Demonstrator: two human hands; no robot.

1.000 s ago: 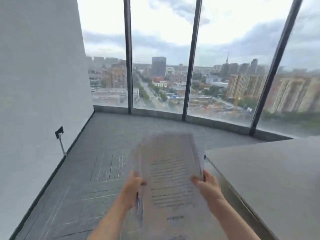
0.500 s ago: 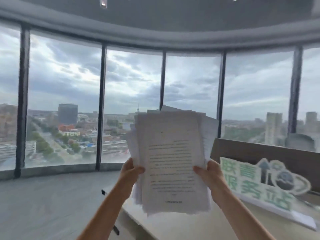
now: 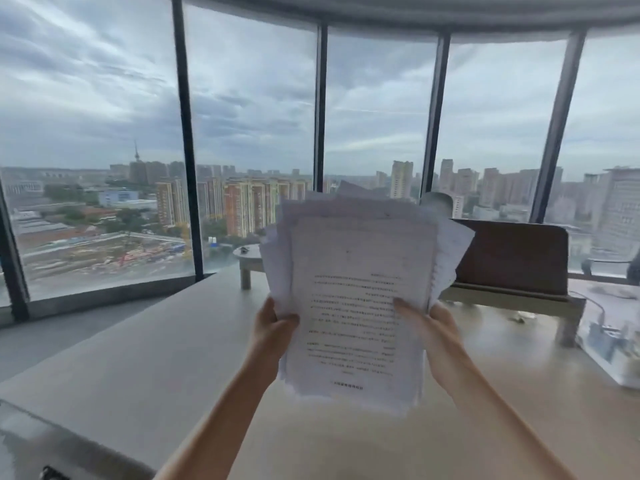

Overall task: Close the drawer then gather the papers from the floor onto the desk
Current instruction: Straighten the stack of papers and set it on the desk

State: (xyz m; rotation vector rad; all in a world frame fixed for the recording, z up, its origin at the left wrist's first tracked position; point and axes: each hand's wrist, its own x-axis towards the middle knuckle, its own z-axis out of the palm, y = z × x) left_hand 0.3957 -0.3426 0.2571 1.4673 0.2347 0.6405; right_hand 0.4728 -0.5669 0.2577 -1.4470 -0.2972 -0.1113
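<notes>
Both forearms raised, left hand [image 3: 273, 327] and right hand [image 3: 434, 332] grip closed on papers [image 3: 356, 299], above desk [image 3: 145, 344]

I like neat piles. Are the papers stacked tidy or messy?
Messy: the papers fan out unevenly, corners poking past each other, held by left hand and right hand.
</notes>
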